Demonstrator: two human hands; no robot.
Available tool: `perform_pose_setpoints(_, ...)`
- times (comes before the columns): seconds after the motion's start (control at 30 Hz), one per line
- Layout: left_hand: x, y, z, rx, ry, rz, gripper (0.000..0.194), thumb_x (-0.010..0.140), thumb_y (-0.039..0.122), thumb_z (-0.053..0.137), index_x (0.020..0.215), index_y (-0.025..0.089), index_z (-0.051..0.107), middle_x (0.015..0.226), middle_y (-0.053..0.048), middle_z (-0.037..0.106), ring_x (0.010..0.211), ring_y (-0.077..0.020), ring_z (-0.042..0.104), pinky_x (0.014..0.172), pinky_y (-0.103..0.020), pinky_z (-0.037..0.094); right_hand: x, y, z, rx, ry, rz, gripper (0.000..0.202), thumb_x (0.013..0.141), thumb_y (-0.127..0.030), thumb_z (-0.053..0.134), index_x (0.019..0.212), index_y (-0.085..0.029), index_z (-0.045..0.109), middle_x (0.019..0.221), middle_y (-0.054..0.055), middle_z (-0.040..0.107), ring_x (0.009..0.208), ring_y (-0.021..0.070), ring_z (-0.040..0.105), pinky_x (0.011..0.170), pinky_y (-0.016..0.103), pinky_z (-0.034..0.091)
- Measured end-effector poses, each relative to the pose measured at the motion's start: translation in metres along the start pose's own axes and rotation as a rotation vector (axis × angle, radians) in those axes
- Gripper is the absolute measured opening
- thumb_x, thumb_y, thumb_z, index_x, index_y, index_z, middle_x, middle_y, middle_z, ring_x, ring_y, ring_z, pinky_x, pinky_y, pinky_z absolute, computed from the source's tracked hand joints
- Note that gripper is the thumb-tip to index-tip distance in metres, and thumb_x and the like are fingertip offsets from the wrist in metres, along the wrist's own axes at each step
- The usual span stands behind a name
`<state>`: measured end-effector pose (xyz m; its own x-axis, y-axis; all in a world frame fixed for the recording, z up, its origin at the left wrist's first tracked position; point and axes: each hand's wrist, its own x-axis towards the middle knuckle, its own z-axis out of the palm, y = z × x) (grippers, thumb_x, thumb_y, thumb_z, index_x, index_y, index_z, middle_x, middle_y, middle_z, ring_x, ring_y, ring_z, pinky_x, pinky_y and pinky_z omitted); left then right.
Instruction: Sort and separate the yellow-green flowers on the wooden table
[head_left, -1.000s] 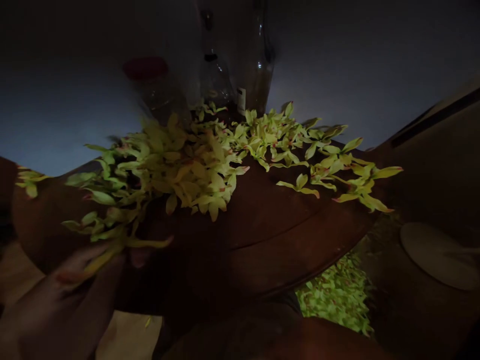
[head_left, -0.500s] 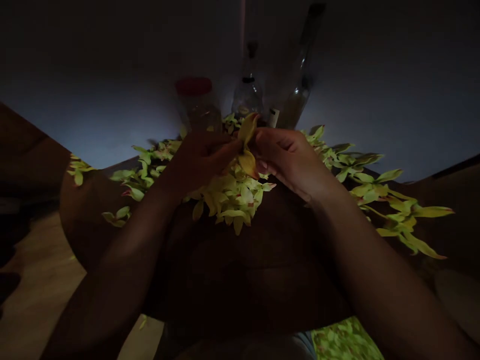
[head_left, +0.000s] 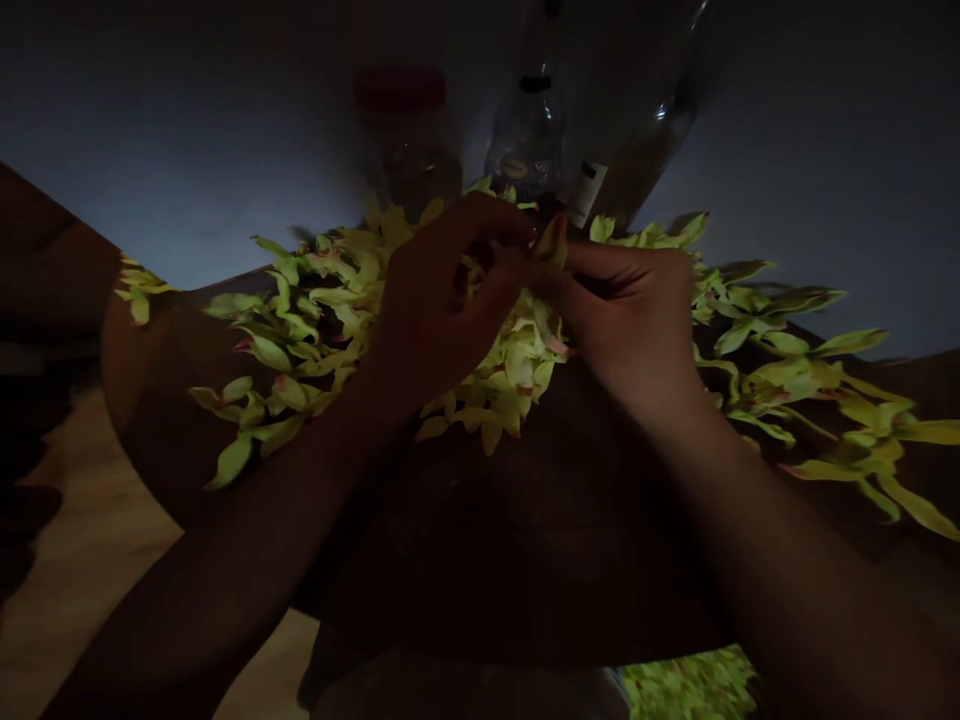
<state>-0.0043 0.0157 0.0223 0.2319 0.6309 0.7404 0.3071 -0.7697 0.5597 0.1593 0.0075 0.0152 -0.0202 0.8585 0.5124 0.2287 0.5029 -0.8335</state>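
Yellow-green flowers lie heaped on a dark round table, with the pile below and behind my hands. My right hand pinches a yellow flower piece with a reddish tip, between thumb and forefinger. Just left of it, my left hand is curled, thumb and forefinger closed near the same flower piece. Whether those left fingertips grip anything is too dark and small to tell. Long-petalled flowers spread at the right, and smaller ones at the left.
Behind the flowers stand a red-lidded jar, a clear bottle and a tall leaning bottle near a pale wall. More green-yellow petals are below the table's front edge. The wooden floor shows at lower left.
The view has shifted, and the bottles appear higher and larger. My hands have come closer together with fingertips nearly meeting, and less of the held flower shows between them.
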Motion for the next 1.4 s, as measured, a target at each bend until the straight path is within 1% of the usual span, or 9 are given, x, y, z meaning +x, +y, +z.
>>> perform_pose_setpoints(0.07, -0.001, 0.006, 0.004, -0.054, 0.079, -0.044, 0.004, 0.097, 0.018, 0.065, 0.094, 0.019, 0.068, 0.089, -0.001, 0.067, 0.079, -0.0125, 0.063, 0.067, -0.025, 0.047, -0.002, -0.002, -0.002, -0.074, -0.009, -0.064, 0.023, 0.089, -0.032, 0.072, 0.072, -0.018, 0.078, 0.064, -0.002, 0.064, 0.062, 0.0119, 0.059, 0.054, 0.023, 0.041)
perform_pose_setpoints(0.13, -0.001, 0.007, 0.005, -0.1, 0.106, -0.092, 0.008, 0.092, 0.02, 0.074, 0.088, 0.018, 0.068, 0.085, 0.001, 0.068, 0.073, -0.0104, 0.063, 0.061, -0.023, 0.046, -0.004, -0.004, -0.003, -0.127, -0.037, -0.113, 0.022, 0.091, -0.034, 0.07, 0.078, -0.019, 0.08, 0.07, 0.0, 0.069, 0.068, 0.0144, 0.062, 0.059, 0.025, 0.044)
perform_pose_setpoints(0.33, 0.003, 0.001, -0.003, -0.314, 0.104, -0.267, 0.011, 0.083, 0.009, 0.078, 0.077, 0.016, 0.073, 0.07, 0.004, 0.069, 0.066, -0.0071, 0.062, 0.06, -0.017, 0.048, -0.006, -0.003, -0.003, -0.141, -0.105, -0.112, 0.022, 0.091, -0.038, 0.069, 0.085, -0.022, 0.082, 0.07, -0.001, 0.069, 0.072, 0.0172, 0.065, 0.063, 0.028, 0.049)
perform_pose_setpoints(0.47, 0.004, 0.002, -0.004, -0.345, 0.114, -0.275, 0.013, 0.083, 0.005, 0.076, 0.076, 0.016, 0.074, 0.069, 0.004, 0.069, 0.064, -0.0085, 0.063, 0.061, -0.02, 0.052, -0.006, -0.004, -0.003, -0.108, -0.107, -0.091, 0.021, 0.089, -0.036, 0.071, 0.077, -0.021, 0.081, 0.067, -0.001, 0.067, 0.067, 0.0152, 0.063, 0.06, 0.026, 0.047)
perform_pose_setpoints(0.63, 0.004, 0.004, -0.003, -0.223, 0.1, -0.281, 0.01, 0.086, 0.01, 0.075, 0.082, 0.019, 0.075, 0.078, 0.003, 0.073, 0.078, -0.0157, 0.071, 0.07, -0.027, 0.058, -0.005, -0.005, -0.004, -0.113, -0.082, -0.073, 0.025, 0.089, -0.036, 0.072, 0.073, -0.019, 0.078, 0.06, -0.002, 0.061, 0.059, 0.0126, 0.058, 0.054, 0.024, 0.044)
perform_pose_setpoints(0.77, 0.003, 0.004, -0.003, -0.213, 0.124, -0.274, 0.009, 0.085, 0.013, 0.077, 0.084, 0.021, 0.072, 0.08, 0.004, 0.073, 0.078, -0.0158, 0.072, 0.072, -0.028, 0.061, -0.005, -0.006, -0.003, -0.096, -0.084, -0.063, 0.03, 0.089, -0.039, 0.072, 0.067, -0.019, 0.076, 0.055, -0.002, 0.057, 0.056, 0.0121, 0.057, 0.052, 0.023, 0.042)
perform_pose_setpoints(0.93, 0.002, 0.005, -0.001, -0.232, 0.156, -0.259, 0.01, 0.087, 0.01, 0.075, 0.086, 0.018, 0.071, 0.079, 0.004, 0.072, 0.074, -0.0107, 0.069, 0.069, -0.022, 0.058, -0.005, -0.008, -0.003, -0.083, -0.098, -0.048, 0.03, 0.089, -0.039, 0.072, 0.068, -0.018, 0.076, 0.054, -0.002, 0.058, 0.054, 0.0112, 0.056, 0.049, 0.022, 0.04)
perform_pose_setpoints(1.13, 0.001, 0.004, 0.0, -0.131, 0.159, -0.131, 0.01, 0.087, 0.017, 0.077, 0.087, 0.017, 0.068, 0.077, 0.003, 0.068, 0.07, -0.0093, 0.065, 0.059, -0.019, 0.05, -0.005, -0.012, -0.003, -0.044, -0.107, 0.007, 0.024, 0.089, -0.033, 0.072, 0.073, -0.017, 0.078, 0.053, -0.003, 0.06, 0.047, 0.0099, 0.054, 0.046, 0.022, 0.038)
perform_pose_setpoints(1.4, 0.003, 0.004, -0.003, -0.344, 0.104, -0.311, 0.015, 0.079, 0.004, 0.081, 0.079, 0.016, 0.071, 0.072, 0.004, 0.069, 0.071, -0.0092, 0.065, 0.064, -0.018, 0.051, -0.005, -0.014, -0.003, -0.048, -0.093, -0.012, 0.018, 0.088, -0.024, 0.073, 0.07, -0.019, 0.077, 0.052, -0.004, 0.059, 0.048, 0.0086, 0.053, 0.048, 0.021, 0.039)
